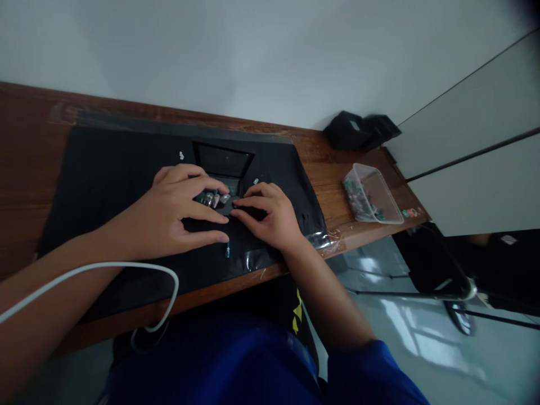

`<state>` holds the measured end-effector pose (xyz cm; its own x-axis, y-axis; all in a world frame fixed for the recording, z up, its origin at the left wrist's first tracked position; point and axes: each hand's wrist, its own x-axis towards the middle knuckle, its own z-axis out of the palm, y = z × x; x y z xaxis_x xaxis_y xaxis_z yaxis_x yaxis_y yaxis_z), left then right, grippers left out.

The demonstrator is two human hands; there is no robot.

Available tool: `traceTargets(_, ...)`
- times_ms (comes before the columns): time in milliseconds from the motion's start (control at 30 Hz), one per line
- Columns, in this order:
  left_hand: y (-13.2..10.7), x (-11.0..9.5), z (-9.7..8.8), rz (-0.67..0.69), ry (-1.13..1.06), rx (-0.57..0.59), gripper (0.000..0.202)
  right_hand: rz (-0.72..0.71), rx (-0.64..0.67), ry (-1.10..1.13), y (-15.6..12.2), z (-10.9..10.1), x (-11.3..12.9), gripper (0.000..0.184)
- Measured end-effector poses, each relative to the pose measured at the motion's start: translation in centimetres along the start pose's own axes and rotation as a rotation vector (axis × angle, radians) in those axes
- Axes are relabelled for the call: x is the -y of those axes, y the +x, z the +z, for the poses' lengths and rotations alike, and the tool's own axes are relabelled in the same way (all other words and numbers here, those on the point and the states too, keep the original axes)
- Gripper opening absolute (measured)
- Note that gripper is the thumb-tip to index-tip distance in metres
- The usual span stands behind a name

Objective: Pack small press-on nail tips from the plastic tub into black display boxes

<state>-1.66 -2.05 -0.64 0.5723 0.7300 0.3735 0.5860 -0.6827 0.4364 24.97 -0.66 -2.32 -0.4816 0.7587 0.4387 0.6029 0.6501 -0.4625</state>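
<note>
A small black case [217, 212] lies on the black mat with its dark lid [223, 160] tilted up at the back. Inside it sit several shiny silver and green pieces [216, 199] that look like false nails. My left hand [177, 205] reaches over the case's left side, fingers stretched and apart, partly hiding the contents. At the right edge of the case, my right hand [270, 216] has thumb and fingertips drawn together; what lies between them is too dark to make out. A small blue shiny piece [227, 249] rests just below my left fingertips.
Small white bits lie on the mat [113, 163]. To the right, a clear plastic bin [390, 197] holds many small items, and black holders [354, 130] stand against the wall. A white cable [126, 264] crosses my left forearm. Another person's dark clothing shows at far right.
</note>
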Motion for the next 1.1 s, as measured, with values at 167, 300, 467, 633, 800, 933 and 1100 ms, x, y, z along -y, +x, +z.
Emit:
traceTargets(167, 0.0, 0.0, 0.1, -0.018, 0.004, -0.003, 0.034, 0.052, 0.006, 0.084, 0.1, 0.2, -0.2, 0.01)
traceTargets(300, 0.0, 0.0, -0.1, -0.017, -0.008, -0.032, 0.037, 0.047, 0.027, 0.137, 0.2, 0.2, -0.1, 0.008)
traceTargets(467, 0.1, -0.6, -0.1, 0.004, -0.158, 0.038, 0.038, 0.034, 0.02, 0.167, 0.3, 0.0, -0.2, 0.007)
traceTargets(633, -0.1, -1.0, 0.5, 0.035, -0.228, 0.183, 0.034, 0.044, 0.017, 0.183, 0.3, -0.1, -0.3, 0.007)
traceTargets(800, -0.4, -1.2, 1.0, 0.041, -0.185, 0.247, 0.022, 0.053, -0.017, 0.195, 0.1, -0.3, -0.5, 0.004)
traceTargets(933, -0.7, -1.3, 1.2, 0.071, -0.145, 0.273, 0.018, 0.096, -0.056, 0.215, -0.3, -0.5, -1.1, 0.007)
traceTargets(1100, -1.2, -1.3, 1.8, 0.099, -0.105, 0.229, 0.023, 0.147, -0.074, 0.209, -0.6, -0.7, -1.5, 0.007)
